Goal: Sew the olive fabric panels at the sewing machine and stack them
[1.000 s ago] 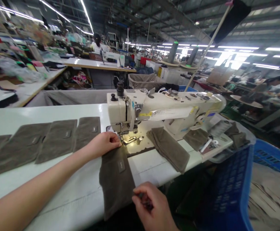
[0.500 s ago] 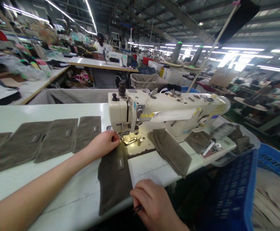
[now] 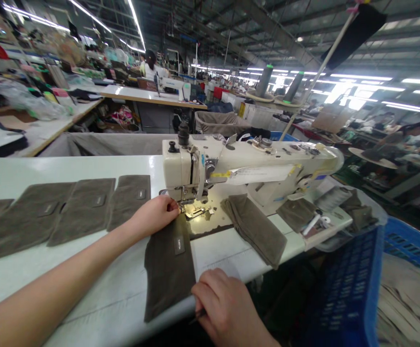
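Observation:
A dark olive fabric piece (image 3: 168, 274) with a small label lies at the table's front edge, its far end under the needle area of the white sewing machine (image 3: 224, 159). My left hand (image 3: 159, 212) pinches the far end of this piece beside the presser foot. Near the piece's front right corner, my right hand (image 3: 224, 303) is closed around a small dark tool (image 3: 197, 316), mostly hidden by the fingers. Folded olive fabric (image 3: 256, 229) rests right of the needle. Several similar labelled pieces (image 3: 82, 209) lie in a row on the left.
The white tabletop (image 3: 112, 289) runs along the front. On the right are a small fabric piece (image 3: 296, 212), a thread cone (image 3: 333, 198) and a blue crate (image 3: 358, 284). Behind stand another machine table (image 3: 134, 94) and a seated person (image 3: 151, 65).
The labelled piece under my left hand and my right hand appear slightly further left. My left hand keeps its pinch near the needle. The whole view has shifted a little.

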A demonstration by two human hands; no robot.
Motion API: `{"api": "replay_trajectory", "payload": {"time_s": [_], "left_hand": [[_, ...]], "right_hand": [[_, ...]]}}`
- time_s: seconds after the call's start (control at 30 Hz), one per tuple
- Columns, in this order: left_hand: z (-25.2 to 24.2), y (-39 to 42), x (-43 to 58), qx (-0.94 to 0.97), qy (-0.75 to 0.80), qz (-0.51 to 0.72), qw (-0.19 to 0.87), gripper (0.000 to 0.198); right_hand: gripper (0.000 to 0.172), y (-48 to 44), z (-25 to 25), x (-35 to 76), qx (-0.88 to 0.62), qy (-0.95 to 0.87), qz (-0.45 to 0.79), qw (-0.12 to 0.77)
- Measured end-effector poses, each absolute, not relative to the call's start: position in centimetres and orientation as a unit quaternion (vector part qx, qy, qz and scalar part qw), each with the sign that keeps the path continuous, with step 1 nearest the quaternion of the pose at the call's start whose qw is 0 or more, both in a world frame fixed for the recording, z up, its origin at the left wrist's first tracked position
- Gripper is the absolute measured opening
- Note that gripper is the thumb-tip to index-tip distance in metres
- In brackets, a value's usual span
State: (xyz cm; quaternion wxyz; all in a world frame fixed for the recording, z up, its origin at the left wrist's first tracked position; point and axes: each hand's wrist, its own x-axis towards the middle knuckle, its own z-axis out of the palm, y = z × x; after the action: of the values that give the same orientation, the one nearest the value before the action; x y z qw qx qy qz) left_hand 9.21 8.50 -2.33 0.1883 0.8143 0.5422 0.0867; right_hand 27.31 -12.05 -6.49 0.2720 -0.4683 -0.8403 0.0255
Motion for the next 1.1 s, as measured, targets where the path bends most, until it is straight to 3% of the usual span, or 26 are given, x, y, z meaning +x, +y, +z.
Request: {"api": "replay_trajectory", "payload": {"time_s": [0.73, 0.87, 0.93, 1.03, 1.1], "left_hand": [[-2.6, 9.5, 9.2, 0.821, 0.546, 0.069, 0.148, 0.025], [-2.3, 8.5, 8.8, 0.833, 0.536, 0.085, 0.108, 0.02], [-2.1, 6.5, 8.4, 0.843, 0.527, 0.107, 0.028, 0.022], [-2.2, 1.6, 7.7, 0.888, 0.432, 0.136, -0.08, 0.019], [-2.8, -2.1, 7.1, 0.939, 0.303, 0.16, -0.025, 0.022]], "right_hand": [[0.017, -11.2, -5.7, 26.8, -0.484, -0.845, 0.048, 0.221], [0.015, -11.3, -5.5, 26.8, -0.496, -0.84, 0.059, 0.213], [0.016, -11.6, -5.6, 26.9, -0.495, -0.839, 0.061, 0.216], [0.016, -12.1, -6.0, 27.1, -0.487, -0.844, 0.055, 0.219], [0.028, -12.5, -6.5, 27.4, -0.476, -0.85, 0.043, 0.221]]}}
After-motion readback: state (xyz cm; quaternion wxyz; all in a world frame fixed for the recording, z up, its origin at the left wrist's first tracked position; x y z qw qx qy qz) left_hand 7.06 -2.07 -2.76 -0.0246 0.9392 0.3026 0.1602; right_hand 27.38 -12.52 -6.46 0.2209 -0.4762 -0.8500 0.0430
